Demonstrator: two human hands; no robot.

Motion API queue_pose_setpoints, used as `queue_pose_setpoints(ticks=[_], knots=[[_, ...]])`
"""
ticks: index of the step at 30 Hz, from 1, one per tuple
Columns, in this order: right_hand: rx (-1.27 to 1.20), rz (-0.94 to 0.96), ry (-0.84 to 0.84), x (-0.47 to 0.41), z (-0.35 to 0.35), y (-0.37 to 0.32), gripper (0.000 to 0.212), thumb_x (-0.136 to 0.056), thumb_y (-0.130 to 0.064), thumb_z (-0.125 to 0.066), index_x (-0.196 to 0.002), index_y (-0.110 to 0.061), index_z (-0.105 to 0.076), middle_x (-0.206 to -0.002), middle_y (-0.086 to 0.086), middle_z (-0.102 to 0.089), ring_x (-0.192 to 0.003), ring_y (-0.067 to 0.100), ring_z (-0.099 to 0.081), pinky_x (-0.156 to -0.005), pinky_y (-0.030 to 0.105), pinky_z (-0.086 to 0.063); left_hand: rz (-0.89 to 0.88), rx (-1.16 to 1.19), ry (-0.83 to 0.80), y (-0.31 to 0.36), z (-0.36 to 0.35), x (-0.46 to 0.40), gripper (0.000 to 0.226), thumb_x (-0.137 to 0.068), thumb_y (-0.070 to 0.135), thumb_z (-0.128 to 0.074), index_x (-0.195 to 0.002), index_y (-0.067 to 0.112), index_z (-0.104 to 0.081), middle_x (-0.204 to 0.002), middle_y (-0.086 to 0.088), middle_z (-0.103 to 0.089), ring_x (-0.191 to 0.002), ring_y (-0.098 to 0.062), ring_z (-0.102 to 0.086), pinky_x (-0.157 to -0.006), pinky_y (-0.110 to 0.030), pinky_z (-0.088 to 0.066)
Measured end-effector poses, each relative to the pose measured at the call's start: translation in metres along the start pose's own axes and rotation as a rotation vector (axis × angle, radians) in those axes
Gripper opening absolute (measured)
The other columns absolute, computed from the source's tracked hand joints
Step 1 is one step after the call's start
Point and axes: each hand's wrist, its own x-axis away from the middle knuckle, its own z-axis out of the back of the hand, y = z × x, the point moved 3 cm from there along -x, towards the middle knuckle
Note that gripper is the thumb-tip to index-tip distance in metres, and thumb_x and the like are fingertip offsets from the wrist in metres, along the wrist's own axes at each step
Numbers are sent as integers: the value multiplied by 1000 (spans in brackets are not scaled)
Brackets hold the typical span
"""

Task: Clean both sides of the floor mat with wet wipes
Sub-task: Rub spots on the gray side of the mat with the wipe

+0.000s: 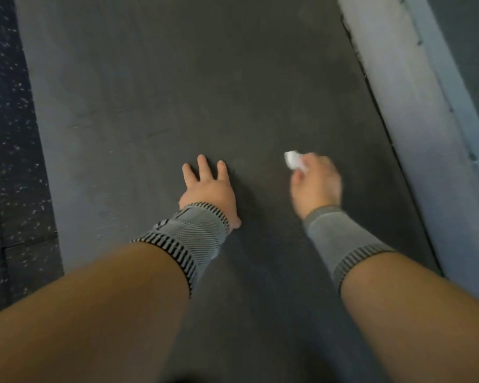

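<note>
Right hand (314, 183), blurred, has its fingers curled round a small crumpled white wet wipe (294, 160), which shows at the far side of the knuckles and sits against, or just above, the dark grey rubbery floor mat (177, 92); we cannot tell which. Our left hand (208, 186) lies flat on the mat just left of it, fingers straight and spread, holding nothing and seemingly bracing us. Both wrists wear grey knitted wrist sleeves with black-striped edges (197, 230). The mat runs from near to far through the middle of the scene, with dark speckled flooring (9, 134) along its left side and a pale painted ledge (398, 106) close against its right edge. We judge the step in hand to be wiping the upward face of the mat, with the wipe at its near right part. We take it the next move calls for sweeping the wipe across the far, unwiped stretch while the flat hand keeps the mat from sliding; the underside remains to be done. No brand, label or writing can be read anywhere.
</note>
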Motion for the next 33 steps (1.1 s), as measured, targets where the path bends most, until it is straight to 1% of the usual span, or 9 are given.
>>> queue_pose_setpoints(ticks=[3, 8, 11, 13, 15, 20, 26, 30, 33], knots=[[-27, -237, 53, -4, 2, 5, 22, -86, -12, -52, -105, -7, -62, -107, 15, -56, -92, 30, -54, -72, 25, -31, 39, -75, -58, 14, 2, -2, 126, -78, 36, -79, -150, 18, 23, -154, -15, 32, -142, -48, 18, -108, -55, -33], [-92, 391, -376, 33, -25, -60, 38, -81, -20, -65, -119, -22, -61, -108, 9, -54, -94, 30, -58, -79, 34, -44, -79, -237, -40, 16, -2, 4, 129, -73, 62, -72, -151, 11, 17, -157, -19, 23, -140, -51, 20, -114, -65, -12], [-6, 113, -103, -11, 1, 3, 28, -86, -11, -52, -111, -11, -65, -105, 17, -57, -95, 33, -55, -78, 31, -33, 55, -83, -71, 18, 0, 7, 141, -67, 55, -81, -147, 14, 27, -152, -17, 35, -140, -47, 24, -109, -57, -31], [71, -228, 56, -31, 22, 53, 23, -89, -14, -48, -103, -5, -64, -104, 20, -58, -88, 31, -53, -68, 27, -24, 78, -57, -73, 19, 0, 7, 142, -66, 52, -83, -147, 15, 29, -151, -15, 37, -140, -45, 25, -107, -56, -34], [35, -326, 79, -27, 21, 48, 25, -91, -16, -46, -103, -8, -66, -102, 19, -59, -85, 30, -52, -66, 25, -24, 85, -61, -73, 20, -1, 6, 143, -66, 51, -84, -147, 15, 29, -151, -15, 37, -141, -45, 25, -108, -58, -32], [-45, 310, -304, 28, -16, -33, 29, -92, -12, -43, -113, -15, -62, -105, 12, -54, -85, 27, -52, -67, 27, -32, 125, -118, -60, 26, -2, 3, 146, -62, 50, -86, -147, 12, 28, -152, -18, 34, -142, -45, 20, -112, -56, -26], [93, -341, 96, -37, 30, 77, 27, -92, -18, -47, -105, -4, -66, -105, 20, -58, -91, 33, -55, -68, 26, -27, 146, -109, -59, 26, -2, 1, 148, -60, 49, -88, -148, 11, 25, -153, -15, 34, -144, -40, 20, -113, -53, -24], [-152, 84, -248, 3, 6, 14, 15, -90, -20, -54, -97, -15, -66, -88, 7, -57, -80, 28, -55, -67, 33, -39, 57, -67, 28, 21, 10, 4, 130, -66, 58, -80, -153, 4, 0, -158, -8, 26, -146, -33, 18, -118, -49, -18], [73, 151, -154, -24, 18, 47, 26, -92, -17, -46, -109, -15, -64, -102, 11, -57, -86, 29, -55, -66, 32, -37, 6, 71, 143, 32, 24, -4, 112, -70, 62, -74, -150, 4, -22, -161, -4, 15, -148, -30, 8, -119, -45, -16]])
